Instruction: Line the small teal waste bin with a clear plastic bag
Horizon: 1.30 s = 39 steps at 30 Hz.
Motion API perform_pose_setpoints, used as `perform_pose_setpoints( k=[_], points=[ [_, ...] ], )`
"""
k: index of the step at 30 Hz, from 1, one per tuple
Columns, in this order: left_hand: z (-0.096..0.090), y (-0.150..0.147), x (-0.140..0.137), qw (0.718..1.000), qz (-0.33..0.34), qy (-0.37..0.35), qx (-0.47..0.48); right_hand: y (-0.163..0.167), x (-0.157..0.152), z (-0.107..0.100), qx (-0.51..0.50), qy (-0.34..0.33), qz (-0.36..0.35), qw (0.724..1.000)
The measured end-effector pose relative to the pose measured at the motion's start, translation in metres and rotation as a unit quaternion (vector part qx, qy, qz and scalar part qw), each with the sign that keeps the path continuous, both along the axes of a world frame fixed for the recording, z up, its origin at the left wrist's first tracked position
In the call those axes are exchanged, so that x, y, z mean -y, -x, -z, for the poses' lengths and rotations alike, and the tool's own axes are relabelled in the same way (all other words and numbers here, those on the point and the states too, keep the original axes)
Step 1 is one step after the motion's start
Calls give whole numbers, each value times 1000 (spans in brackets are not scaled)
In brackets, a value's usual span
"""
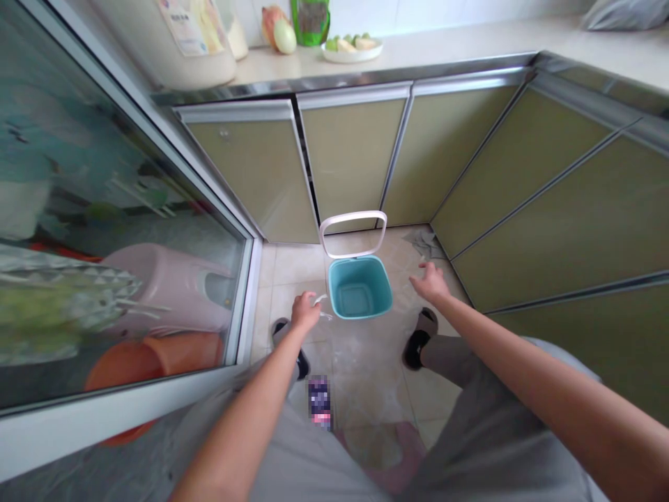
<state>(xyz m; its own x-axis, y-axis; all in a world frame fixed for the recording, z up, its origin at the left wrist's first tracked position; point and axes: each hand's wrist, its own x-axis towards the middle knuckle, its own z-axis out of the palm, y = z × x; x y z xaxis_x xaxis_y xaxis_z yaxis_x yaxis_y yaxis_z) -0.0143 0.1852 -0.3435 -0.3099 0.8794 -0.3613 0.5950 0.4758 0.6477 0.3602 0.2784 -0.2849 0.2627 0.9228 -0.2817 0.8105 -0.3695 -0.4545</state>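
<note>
A teal trash bin (360, 287) stands on the floor between my feet, its inside bare. Its pale ring-shaped rim (353, 254) is tipped up at the back against the cabinets. To the left of the bin, my left hand (306, 312) is closed on a thin white strip (320, 299), whose ends stick out past the fingers; its exact kind is too small to make out. My right hand (431, 282) hovers right of the bin, fingers apart, with nothing visible in it.
Cabinets (355, 153) line the back and right. A grey crumpled cloth or bag (424, 244) lies in the corner. On the counter are a plate of cut food (352, 50) and a large container (193, 42). A glass door (209, 209) stands left; a blurred-out phone-like object (319, 402) is below.
</note>
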Motion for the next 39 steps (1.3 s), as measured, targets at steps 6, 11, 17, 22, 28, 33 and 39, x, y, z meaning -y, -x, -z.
perform_pose_setpoints(
  k=[6, 11, 17, 22, 28, 33, 39],
  points=[
    [-27, -19, 5, 987, 99, -33, -126, 55, -81, -54, -28, -152, -151, 976],
    [-35, -24, 6, 977, 137, 5, -163, 74, -121, -72, -14, -169, -250, 953],
    [-30, -22, 5, 975, 139, 55, -163, 54, -82, -84, 16, -143, -279, 950],
    [-25, -21, 5, 974, 141, 84, -158, 34, -11, -68, 73, -80, -354, 929],
    [-32, -20, 8, 968, 140, 109, -175, 17, 53, -49, 25, 100, -426, 899],
    [-41, -27, 15, 970, 141, 66, -185, 8, 98, -61, -70, 97, -392, 912],
    [-31, -47, 36, 958, 235, 82, -142, 9, 137, -44, -66, 143, -411, 898]
  ],
)
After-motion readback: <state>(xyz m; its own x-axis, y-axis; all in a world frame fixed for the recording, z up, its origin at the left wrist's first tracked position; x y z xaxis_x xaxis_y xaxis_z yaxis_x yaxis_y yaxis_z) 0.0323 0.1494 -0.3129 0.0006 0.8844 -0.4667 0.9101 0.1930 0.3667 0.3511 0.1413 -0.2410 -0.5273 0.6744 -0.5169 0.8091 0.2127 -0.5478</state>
